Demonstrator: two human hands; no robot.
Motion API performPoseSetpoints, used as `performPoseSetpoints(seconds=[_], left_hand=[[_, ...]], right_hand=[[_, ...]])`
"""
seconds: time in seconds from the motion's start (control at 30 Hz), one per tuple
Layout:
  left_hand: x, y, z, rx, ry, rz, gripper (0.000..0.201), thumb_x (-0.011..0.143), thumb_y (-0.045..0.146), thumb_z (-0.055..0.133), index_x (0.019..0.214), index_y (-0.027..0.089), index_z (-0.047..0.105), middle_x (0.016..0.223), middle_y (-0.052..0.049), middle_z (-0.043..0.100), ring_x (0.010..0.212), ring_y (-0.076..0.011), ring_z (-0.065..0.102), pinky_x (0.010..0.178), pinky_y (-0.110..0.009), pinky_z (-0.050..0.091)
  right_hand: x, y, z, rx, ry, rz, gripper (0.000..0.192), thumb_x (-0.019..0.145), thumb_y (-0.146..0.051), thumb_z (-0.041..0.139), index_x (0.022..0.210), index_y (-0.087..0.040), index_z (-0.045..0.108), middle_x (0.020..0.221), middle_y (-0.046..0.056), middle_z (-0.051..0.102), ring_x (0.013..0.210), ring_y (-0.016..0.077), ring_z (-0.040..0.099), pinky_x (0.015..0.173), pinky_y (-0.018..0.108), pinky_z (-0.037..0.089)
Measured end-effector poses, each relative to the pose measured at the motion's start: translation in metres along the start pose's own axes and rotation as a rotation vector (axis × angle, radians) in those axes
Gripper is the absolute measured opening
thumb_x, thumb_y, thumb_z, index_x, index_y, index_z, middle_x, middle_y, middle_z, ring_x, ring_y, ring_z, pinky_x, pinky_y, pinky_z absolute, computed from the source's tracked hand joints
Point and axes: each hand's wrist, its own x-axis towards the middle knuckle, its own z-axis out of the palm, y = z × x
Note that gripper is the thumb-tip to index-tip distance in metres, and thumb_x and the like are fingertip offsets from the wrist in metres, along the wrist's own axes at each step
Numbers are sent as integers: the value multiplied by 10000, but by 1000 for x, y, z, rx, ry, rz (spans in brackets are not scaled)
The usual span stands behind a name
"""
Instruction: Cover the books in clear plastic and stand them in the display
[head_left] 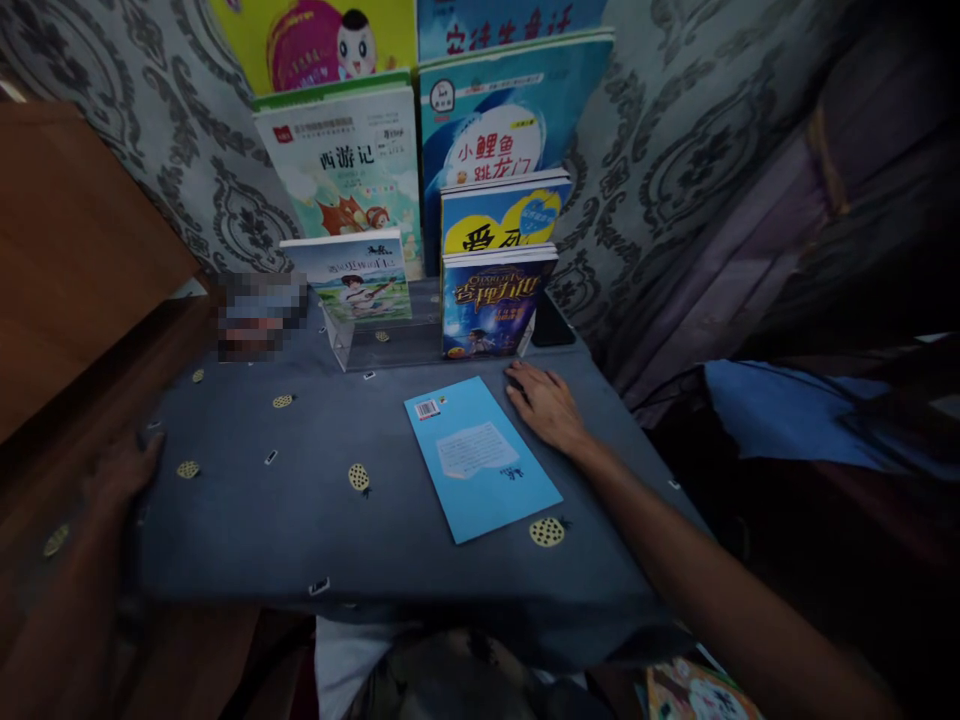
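Note:
A light blue book (480, 458) lies back cover up on the grey-blue tablecloth, with a barcode at its top left. Just to its right, my right hand (549, 405) rests on the cloth, fingers spread a little and holding nothing. Its fingertips are near the foot of the clear book rack (390, 350). At the left edge of the table is my left hand (124, 462), dim and blurred, resting by the cloth with no object visible in it. In the rack, a dark blue book (491, 305) and a thin pale book (364, 275) stand at the front.
Behind them stand a green-white book (349, 150), a yellow-blue book (506, 215) and a teal book (517, 100). A dark phone-like object (553, 325) lies right of the rack. Patterned curtain (645, 120) hangs behind; a wooden panel (75, 250) borders the left.

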Motion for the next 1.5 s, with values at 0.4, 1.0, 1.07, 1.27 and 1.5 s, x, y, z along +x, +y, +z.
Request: performPoseSetpoints(seconds=[0.4,1.0,1.07,1.27,1.5], left_hand=[[-114,248,40,-241,-101,672,426,1004,412,370,1299,191,581,1225,-124,688,1150,-275,628,1043,-495,502],[-118,322,51,-59,-122,826,370,1023,396,412,1268,202,611,1129,-123,656,1061,-288,619,910,-444,513],[-116,328,46,34,-101,823,355,1018,384,421,1236,191,624,1150,-140,650,1069,-307,606,902,-464,505],[-109,334,61,-104,-72,851,363,1003,310,413,1311,183,557,1345,-159,624,1207,-300,587,977,-471,493],[-106,327,75,-175,-43,841,404,1003,304,395,1359,180,541,1383,-160,636,1262,-303,599,1031,-487,482]], right_hand=[[-32,-66,-18,-2,45,17,361,1014,-260,407,1265,-182,654,1121,122,689,1042,259,656,845,321,516],[-39,-71,-12,196,27,-84,274,945,-143,494,1114,-151,709,1070,115,671,1001,238,627,915,360,509],[-37,-79,-15,101,23,-104,266,959,-166,497,1114,-148,713,1122,144,675,1072,283,603,953,428,497],[-17,-116,4,184,-65,-388,468,943,-100,457,1390,-173,574,1448,152,583,1360,269,508,1137,483,415],[-3,-123,23,195,-134,-358,467,1011,-188,395,1461,-97,484,1536,199,499,1488,262,395,1239,496,301]])
